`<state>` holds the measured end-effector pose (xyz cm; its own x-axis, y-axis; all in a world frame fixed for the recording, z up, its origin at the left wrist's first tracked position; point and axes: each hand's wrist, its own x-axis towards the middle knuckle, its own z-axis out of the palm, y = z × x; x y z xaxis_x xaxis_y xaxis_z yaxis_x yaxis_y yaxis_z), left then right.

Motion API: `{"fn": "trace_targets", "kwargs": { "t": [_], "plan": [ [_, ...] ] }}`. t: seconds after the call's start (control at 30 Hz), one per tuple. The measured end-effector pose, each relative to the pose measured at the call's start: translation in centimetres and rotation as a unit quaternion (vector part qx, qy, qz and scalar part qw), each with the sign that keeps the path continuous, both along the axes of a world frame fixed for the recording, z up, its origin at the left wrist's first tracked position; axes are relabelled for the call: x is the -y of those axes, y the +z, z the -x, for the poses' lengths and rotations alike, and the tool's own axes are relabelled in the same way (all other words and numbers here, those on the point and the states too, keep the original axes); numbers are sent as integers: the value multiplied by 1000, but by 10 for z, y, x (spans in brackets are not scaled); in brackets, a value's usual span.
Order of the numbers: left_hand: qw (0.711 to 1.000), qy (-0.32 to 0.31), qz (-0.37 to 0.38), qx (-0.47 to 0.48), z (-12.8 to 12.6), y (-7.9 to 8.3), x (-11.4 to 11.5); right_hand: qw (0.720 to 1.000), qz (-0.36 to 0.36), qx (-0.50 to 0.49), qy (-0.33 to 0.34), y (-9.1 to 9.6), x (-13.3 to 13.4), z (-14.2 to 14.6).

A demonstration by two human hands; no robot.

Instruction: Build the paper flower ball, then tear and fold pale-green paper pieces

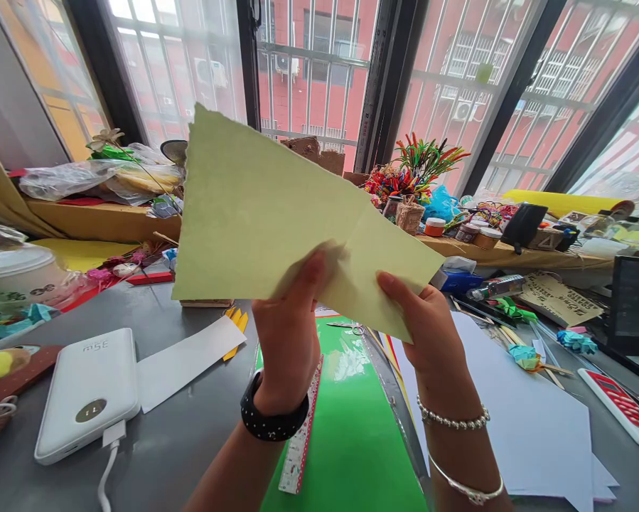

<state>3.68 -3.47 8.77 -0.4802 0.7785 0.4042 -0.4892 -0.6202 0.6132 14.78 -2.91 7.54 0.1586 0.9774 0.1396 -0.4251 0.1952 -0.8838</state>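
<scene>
A sheet of pale yellow-green paper (249,213) is held up above the desk, its left edge rough and torn-looking. My left hand (292,320) grips it near the lower middle, thumb on the near face, a little blurred. At the lower right part of the sheet, my right hand (426,313) pinches it with the thumb in front; the other fingers are behind the paper. A crease runs through the sheet between the hands. Below them lie a green glossy board (362,427), a patterned ruler (301,448) and small scissors (351,327).
To the left are a white power bank (92,391) with a cable, a white paper strip (191,359) and a lidded cup (15,274). White sheets (511,419) and a red-and-white calculator (625,409) lie on the right. Craft materials crowd the window ledge (441,245).
</scene>
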Motion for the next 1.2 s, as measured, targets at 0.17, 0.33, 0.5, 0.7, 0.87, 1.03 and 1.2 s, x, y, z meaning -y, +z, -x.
{"fn": "trace_targets", "kwargs": {
  "t": [0.17, 0.33, 0.5, 0.7, 0.87, 1.03, 1.2],
  "plan": [
    [999, -10, 14, 28, 0, 1, -1, 1000, 3, 4, 4, -1, -1, 2],
    [999, -39, 34, 8, 5, -1, -4, 999, -8, 16, -42, -3, -2, 3],
    [994, -74, 36, -71, 14, -6, -10, 995, -32, 13, -99, -2, -3, 0],
    [991, -47, 65, -104, 15, -11, -16, 993, -45, 12, -112, -1, -1, -1],
    [996, -24, 48, -67, 13, -10, -15, 996, -46, 34, -73, -1, -1, 1],
    [997, -32, 55, -47, 13, -8, -14, 995, -42, 60, -70, -3, -2, 1],
    [998, -39, 33, -27, 8, -5, -9, 998, -35, 25, -40, -4, -3, 1]
  ]
}}
